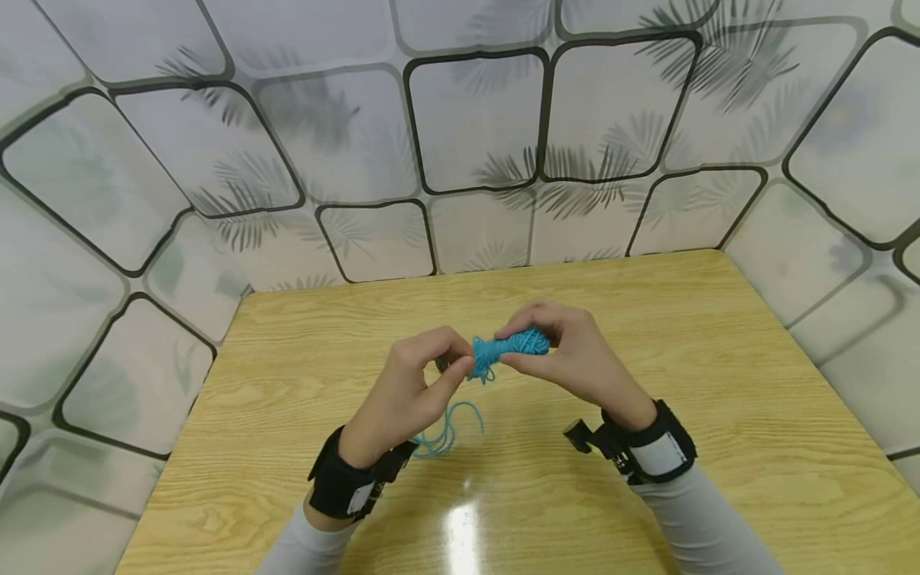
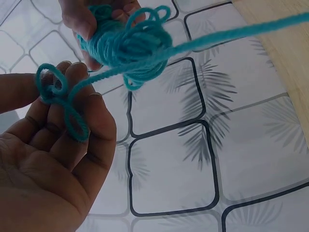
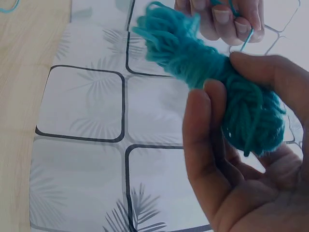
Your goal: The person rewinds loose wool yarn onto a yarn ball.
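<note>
My right hand grips a bundle of blue yarn, wound tight round its middle with loose loops at the end toward the left hand. In the right wrist view the thumb and fingers curl round the thick end of the bundle. My left hand is just left of it and pinches a strand of yarn between thumb and fingers; small loops of the strand hang over those fingers. From that pinch a taut-looking length runs across the left wrist view, in front of the bundle.
A loose tail of blue yarn lies curled on the wooden table, beneath the left hand. Patterned panels enclose the table at the back and both sides. Each wrist wears a black strap with a small camera.
</note>
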Action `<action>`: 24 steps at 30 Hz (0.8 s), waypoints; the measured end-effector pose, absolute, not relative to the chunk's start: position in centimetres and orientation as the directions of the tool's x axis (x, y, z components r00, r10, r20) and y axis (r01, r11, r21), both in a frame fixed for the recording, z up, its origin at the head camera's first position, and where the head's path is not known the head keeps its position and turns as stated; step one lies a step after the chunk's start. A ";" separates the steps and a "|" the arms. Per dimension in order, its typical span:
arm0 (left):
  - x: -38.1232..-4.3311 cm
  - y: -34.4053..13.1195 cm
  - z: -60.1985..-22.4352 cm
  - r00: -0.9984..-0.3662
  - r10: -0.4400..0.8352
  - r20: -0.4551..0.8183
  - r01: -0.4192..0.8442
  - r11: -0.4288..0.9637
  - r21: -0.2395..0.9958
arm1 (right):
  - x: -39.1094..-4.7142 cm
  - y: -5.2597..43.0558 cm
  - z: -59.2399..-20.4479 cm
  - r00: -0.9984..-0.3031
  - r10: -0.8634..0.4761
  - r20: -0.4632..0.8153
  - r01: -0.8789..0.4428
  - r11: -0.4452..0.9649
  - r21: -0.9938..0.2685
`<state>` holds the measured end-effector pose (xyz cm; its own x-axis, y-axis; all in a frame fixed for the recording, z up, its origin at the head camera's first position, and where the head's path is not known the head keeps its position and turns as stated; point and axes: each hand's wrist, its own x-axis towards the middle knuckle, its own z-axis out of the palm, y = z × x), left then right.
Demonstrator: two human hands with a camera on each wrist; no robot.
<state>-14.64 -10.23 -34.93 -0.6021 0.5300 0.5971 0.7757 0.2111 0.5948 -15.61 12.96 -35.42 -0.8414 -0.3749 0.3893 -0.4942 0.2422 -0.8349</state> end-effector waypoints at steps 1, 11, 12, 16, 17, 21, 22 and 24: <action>-14.6 -10.2 -34.9 -0.599 0.535 0.595 0.777 0.210 0.593 | -15.6 13.0 -35.5 -0.850 -0.350 0.393 -0.488 0.242 -0.839; -14.5 -9.6 -35.2 -0.574 0.610 0.546 0.776 0.194 0.600 | -15.9 12.8 -35.4 -0.841 -0.166 0.515 -0.538 0.142 -0.831; -14.5 -9.6 -35.2 -0.575 0.616 0.538 0.773 0.195 0.603 | -15.9 12.9 -35.4 -0.840 -0.155 0.520 -0.538 0.116 -0.835; -14.5 -9.3 -35.5 -0.580 0.650 0.491 0.754 0.200 0.626 | -15.7 12.9 -35.1 -0.853 -0.117 0.509 -0.509 -0.027 -0.860; -14.5 -9.2 -35.6 -0.584 0.658 0.474 0.745 0.205 0.634 | -15.5 13.0 -35.0 -0.857 -0.113 0.502 -0.498 -0.066 -0.865; -14.7 -8.7 -36.3 -0.608 0.683 0.406 0.702 0.224 0.676 | -14.8 13.0 -34.3 -0.861 -0.130 0.492 -0.465 -0.191 -0.864; -14.7 -8.6 -36.4 -0.613 0.689 0.386 0.690 0.230 0.686 | -14.7 13.0 -34.2 -0.860 -0.141 0.490 -0.456 -0.218 -0.863; -14.8 -8.4 -36.8 -0.620 0.704 0.345 0.667 0.243 0.704 | -14.4 13.1 -34.0 -0.860 -0.159 0.486 -0.438 -0.262 -0.860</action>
<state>-14.85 -8.35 -36.85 -0.6204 0.7042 0.3452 0.6672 0.2426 0.7042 -14.38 13.05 -33.96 -0.8596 -0.1586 0.4858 -0.4378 -0.2619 -0.8601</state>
